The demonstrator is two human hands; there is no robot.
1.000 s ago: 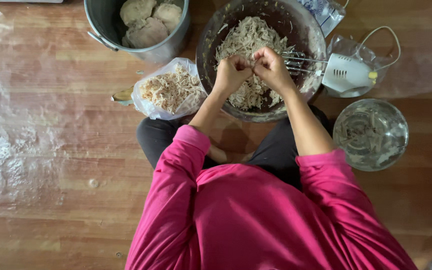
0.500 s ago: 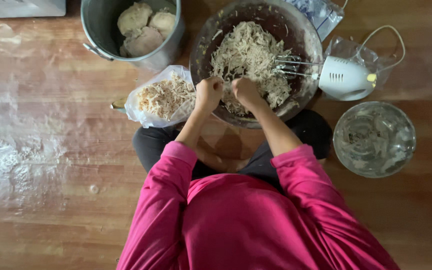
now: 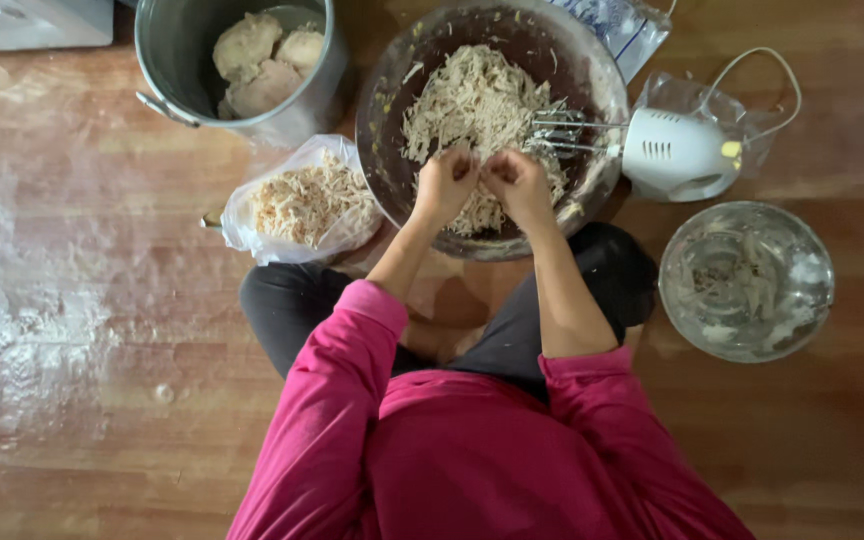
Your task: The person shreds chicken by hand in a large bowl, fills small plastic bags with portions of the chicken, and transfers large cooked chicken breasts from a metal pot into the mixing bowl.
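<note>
Seen from above, seated on a reddish-brown wooden floor (image 3: 72,420) in a magenta long-sleeved top (image 3: 472,450).

Both hands inside a large dark round metal mixing bowl (image 3: 392,90), just in front of the knees. Left hand (image 3: 445,183) closed into a loose fist, pinching a clump of pale, stringy shredded meat (image 3: 477,95). Right hand (image 3: 515,182) likewise curled shut on the same clump, knuckles almost touching the left.

Meat heaped in the middle and far half of that bowl: cream to light tan, fibrous, torn into thin ragged strands, with smears clinging to the dark inner wall.

White electric hand mixer (image 3: 677,152) lying at the bowl's right rim, its 2 metal beaters (image 3: 557,132) poking over the edge into the shreds.

Left of the bowl, touching it, a clear plastic bag (image 3: 302,205) open on more shredded meat, slightly browner. Farther up, a grey steel pot (image 3: 167,60) holding 3 whole pale lumps (image 3: 262,60). To the right, well apart, a smaller clear glass bowl (image 3: 747,280) with thin scraps and residue. White powdery dusting (image 3: 32,330) across the floor at left.
</note>
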